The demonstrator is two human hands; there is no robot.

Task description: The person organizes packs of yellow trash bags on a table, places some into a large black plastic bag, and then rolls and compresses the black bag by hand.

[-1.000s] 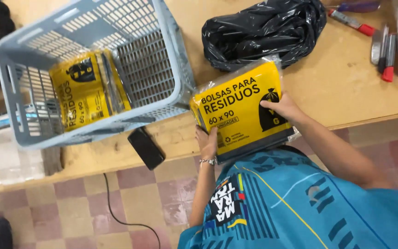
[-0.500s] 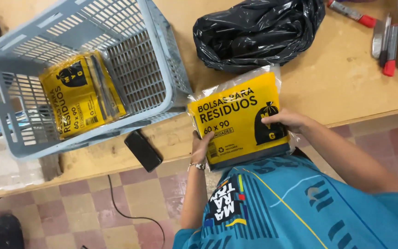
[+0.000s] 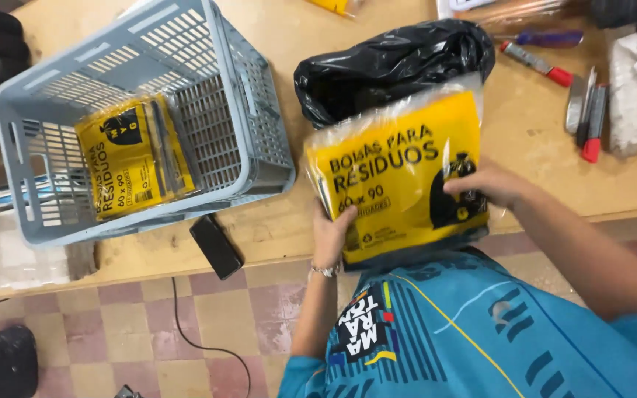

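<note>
While both hands grip it, the yellow packet (image 3: 396, 173) stands at the near table edge (image 3: 274, 247), against the person's torso. Left hand (image 3: 332, 234) clasps its lower left corner, fingers curled over the front; right hand (image 3: 484, 184) presses the right side, fingers closed on the film. Long axis runs near to far, tilted slightly right. Label: yellow rectangle, black print. Just left lies a black phone (image 3: 216, 245). Beyond, a grey crate (image 3: 259, 125) contains a second yellow packet (image 3: 133, 156); behind the held packet, touching it, sits a black bag (image 3: 388, 63).
</note>
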